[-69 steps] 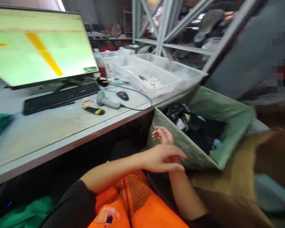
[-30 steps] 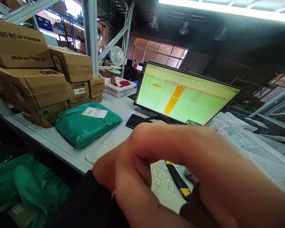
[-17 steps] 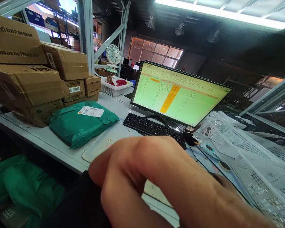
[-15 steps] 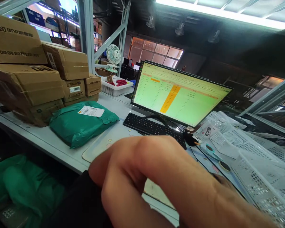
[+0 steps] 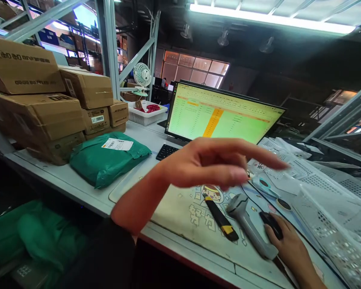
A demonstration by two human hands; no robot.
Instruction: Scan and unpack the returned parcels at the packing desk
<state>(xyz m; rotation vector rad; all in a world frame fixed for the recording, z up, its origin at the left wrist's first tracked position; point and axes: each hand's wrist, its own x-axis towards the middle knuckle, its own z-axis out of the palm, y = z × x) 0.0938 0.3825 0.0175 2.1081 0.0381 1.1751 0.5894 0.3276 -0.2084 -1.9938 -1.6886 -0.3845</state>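
My left hand (image 5: 210, 164) hangs in the air above the desk mat (image 5: 174, 210), its fingers stretched to the right and nothing in them. It hides part of the keyboard (image 5: 166, 152) and the lower part of the monitor (image 5: 186, 118). Low on the right, my right hand (image 5: 292, 243) rests over a black computer mouse (image 5: 270, 224). Beside that hand lies a grey barcode scanner (image 5: 252, 230) with a cable. A black and yellow utility knife (image 5: 220, 217) sits on the mat, left of the scanner.
A green parcel (image 5: 108, 162) with a white label lies on the left, before stacked cardboard boxes (image 5: 57, 116). White perforated baskets (image 5: 327, 216) fill the right side. Behind are a white basket (image 5: 146, 116) with red items and a small fan (image 5: 142, 75).
My left hand has moved away from close to the camera and stretched out over the mat. The knife, scanner, mouse and right hand have come into clear view.
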